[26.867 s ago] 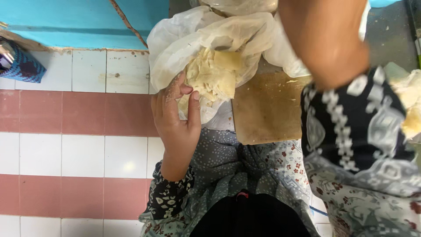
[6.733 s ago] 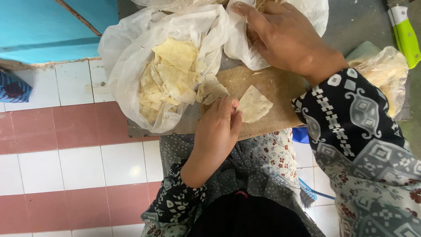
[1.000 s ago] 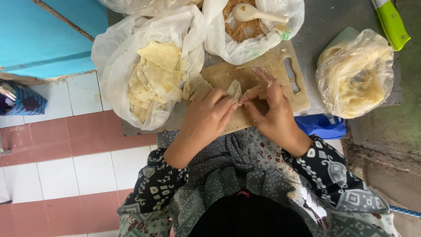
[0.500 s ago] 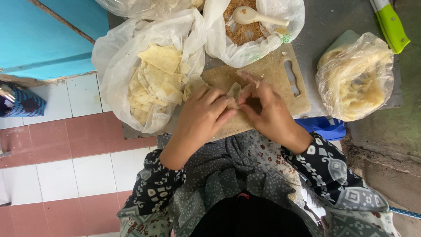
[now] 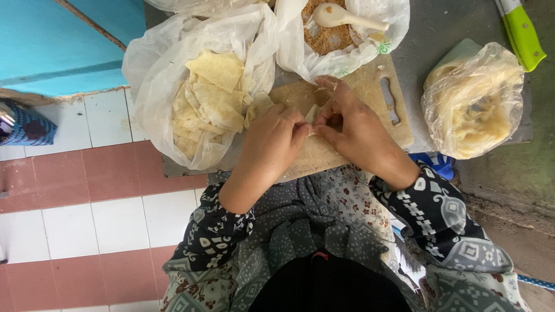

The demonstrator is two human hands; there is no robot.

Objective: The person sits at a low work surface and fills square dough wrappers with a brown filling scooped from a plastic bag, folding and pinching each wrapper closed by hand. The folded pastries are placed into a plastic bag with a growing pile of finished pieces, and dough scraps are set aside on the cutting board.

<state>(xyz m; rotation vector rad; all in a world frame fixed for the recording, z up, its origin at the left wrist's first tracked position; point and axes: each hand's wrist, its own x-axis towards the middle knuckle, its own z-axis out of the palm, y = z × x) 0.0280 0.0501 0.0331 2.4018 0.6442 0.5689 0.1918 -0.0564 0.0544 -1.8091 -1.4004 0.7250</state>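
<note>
My left hand [image 5: 270,143] and my right hand [image 5: 350,124] meet over a wooden cutting board [image 5: 370,86], both pinching a small pale dough wrapper [image 5: 313,114] between their fingertips. The wrapper is folded and mostly hidden by my fingers. Left of my hands, an open clear plastic bag [image 5: 156,81] holds several flat pale wrapper pieces [image 5: 214,95]. Behind the board, another open bag [image 5: 347,55] holds brown crumbly filling [image 5: 324,34] with a cream plastic spoon [image 5: 341,16] lying in it.
A closed plastic bag of yellowish dough [image 5: 474,104] sits at the right on a grey surface. A green-handled knife [image 5: 520,32] lies at the top right. Red and white floor tiles [image 5: 87,196] are at the left, with a turquoise wall [image 5: 58,46] above them.
Over the last second my hands stayed together on the wrapper, fingers shifting slightly as they fold it. Earlier, my right hand was in the filling bag and my left on the board.
</note>
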